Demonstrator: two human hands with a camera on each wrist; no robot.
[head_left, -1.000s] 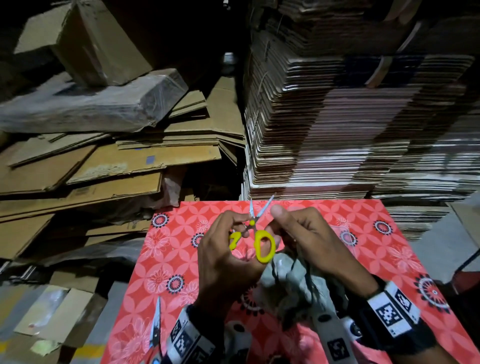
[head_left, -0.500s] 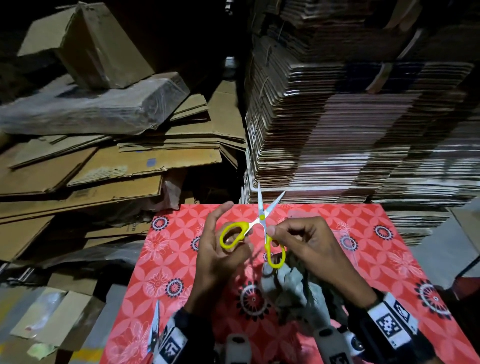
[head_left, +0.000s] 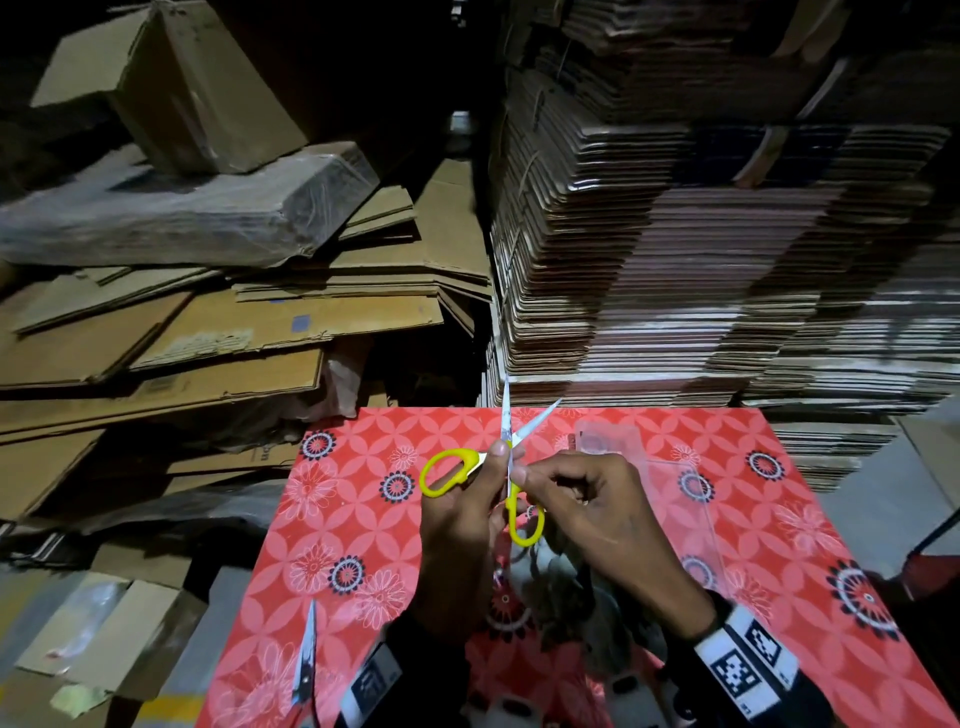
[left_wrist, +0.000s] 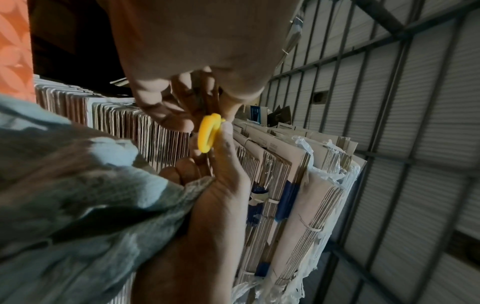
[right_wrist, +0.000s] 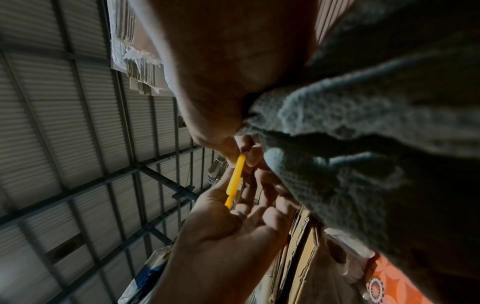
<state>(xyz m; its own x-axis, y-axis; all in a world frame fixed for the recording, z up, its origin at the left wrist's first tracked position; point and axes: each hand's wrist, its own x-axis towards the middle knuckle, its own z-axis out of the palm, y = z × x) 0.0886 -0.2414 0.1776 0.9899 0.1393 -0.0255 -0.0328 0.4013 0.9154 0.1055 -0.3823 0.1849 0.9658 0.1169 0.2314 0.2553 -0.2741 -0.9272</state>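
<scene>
Yellow-handled scissors (head_left: 447, 467) are held above the red patterned table cover (head_left: 353, 519), their blades spread and pointing away from me. My left hand (head_left: 462, 519) holds them by the pivot, thumb tip on the metal. A grey cloth (head_left: 566, 587) hangs below, and in the left wrist view the cloth (left_wrist: 78, 185) is tucked under the left hand's (left_wrist: 221, 195) lower fingers. My right hand (head_left: 597, 514) pinches the scissors just below the pivot with curled fingers. The right wrist view shows the yellow handle (right_wrist: 235, 179) edge-on between both hands.
Tall stacks of flattened cardboard (head_left: 675, 260) rise right behind the table. Loose cardboard sheets (head_left: 208, 338) and a plastic-wrapped bundle (head_left: 182, 208) lie to the left. A clear plastic pack (head_left: 608, 436) lies on the cover, and another blade (head_left: 306, 649) points up near its lower left.
The scissors have risen and their blades have spread wider. My left thumb moved up to the pivot, and my right hand's pinch shifted toward the blades.
</scene>
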